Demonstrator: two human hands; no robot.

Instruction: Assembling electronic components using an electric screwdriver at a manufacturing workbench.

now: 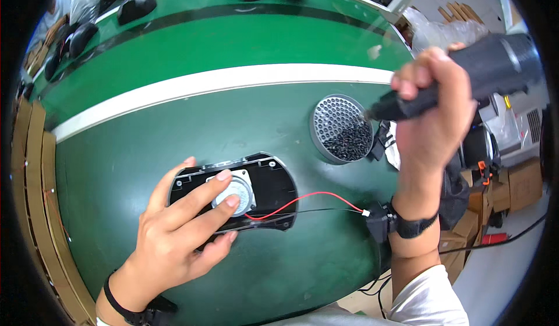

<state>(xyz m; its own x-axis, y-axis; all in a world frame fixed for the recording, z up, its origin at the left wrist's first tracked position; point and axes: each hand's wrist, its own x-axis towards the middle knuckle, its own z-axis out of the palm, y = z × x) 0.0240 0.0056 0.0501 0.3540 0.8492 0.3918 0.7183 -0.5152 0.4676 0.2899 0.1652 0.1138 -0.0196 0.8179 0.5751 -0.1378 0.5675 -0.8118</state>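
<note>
Lying well inside table (326, 262) edges: black housing (272, 187)

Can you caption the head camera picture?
Left hand on a speaker, right hand holding a power screwdriver near screws.

Left of lower centre, the left hand (166, 241) spreads over a speaker (243, 193) in a black shell (280, 183). Upper right, the right hand (438, 102) grips a driver (495, 64), near a screw bowl (333, 113).

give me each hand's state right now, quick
Left hand: open and spread, resting on the round speaker in the black case.
Right hand: closed, holding the black electric screwdriver.
</note>
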